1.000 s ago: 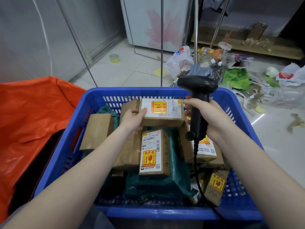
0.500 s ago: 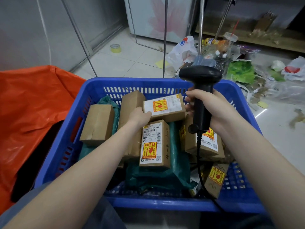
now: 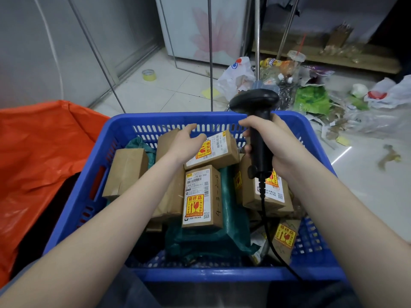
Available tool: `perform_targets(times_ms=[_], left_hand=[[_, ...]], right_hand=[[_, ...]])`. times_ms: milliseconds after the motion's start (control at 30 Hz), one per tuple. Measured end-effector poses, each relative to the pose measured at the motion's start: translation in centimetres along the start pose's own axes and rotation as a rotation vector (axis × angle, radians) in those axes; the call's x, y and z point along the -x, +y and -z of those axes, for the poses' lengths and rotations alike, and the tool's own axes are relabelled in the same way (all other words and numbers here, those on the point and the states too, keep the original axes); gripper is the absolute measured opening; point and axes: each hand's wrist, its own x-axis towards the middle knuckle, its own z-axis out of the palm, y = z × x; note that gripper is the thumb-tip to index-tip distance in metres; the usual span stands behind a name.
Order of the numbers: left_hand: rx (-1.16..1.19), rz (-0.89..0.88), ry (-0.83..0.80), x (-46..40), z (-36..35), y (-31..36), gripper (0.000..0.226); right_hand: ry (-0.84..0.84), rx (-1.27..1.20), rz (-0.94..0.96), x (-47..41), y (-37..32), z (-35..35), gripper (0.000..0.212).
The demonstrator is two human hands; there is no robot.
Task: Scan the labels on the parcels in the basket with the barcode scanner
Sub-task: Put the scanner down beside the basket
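The right hand [image 3: 278, 147] grips the barcode scanner [image 3: 258, 130] upright; just left of it, the tilted labelled parcel [image 3: 211, 150] lies under the open left hand [image 3: 186, 143], seemingly touching.

One blue basket [image 3: 115, 138], one scanner [image 3: 259, 138], two hands, at least six brown parcels.

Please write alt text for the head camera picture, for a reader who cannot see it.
A person's right hand holds a black barcode scanner above a blue basket of brown parcels, while the open left hand rests by a tilted parcel with a white and yellow label. An orange sheet lies on the left, with litter on the floor behind.
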Motion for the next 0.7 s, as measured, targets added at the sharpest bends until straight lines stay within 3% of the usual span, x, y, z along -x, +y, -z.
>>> perform_targets(times_ms=[300,467,600,700], left_hand=[[-0.036,-0.196,0.038,4.4,-0.3,3.0,0.050],[-0.078,-0.347,0.033,7.8,-2.0,5.2,0.042],[-0.058,-0.424,-0.059,9.6,-4.5,7.1,0.042],[-0.087,-0.493,-0.116,10.3,-7.2,8.6,0.041]], right_hand=[[0.009,0.083,0.214,3.7,-2.5,3.1,0.047],[0.121,0.166,0.444,5.9,-4.4,7.4,0.042],[0.231,0.203,0.479,7.6,-5.1,12.7,0.050],[0.305,0.239,0.474,9.1,-5.2,16.5,0.039]])
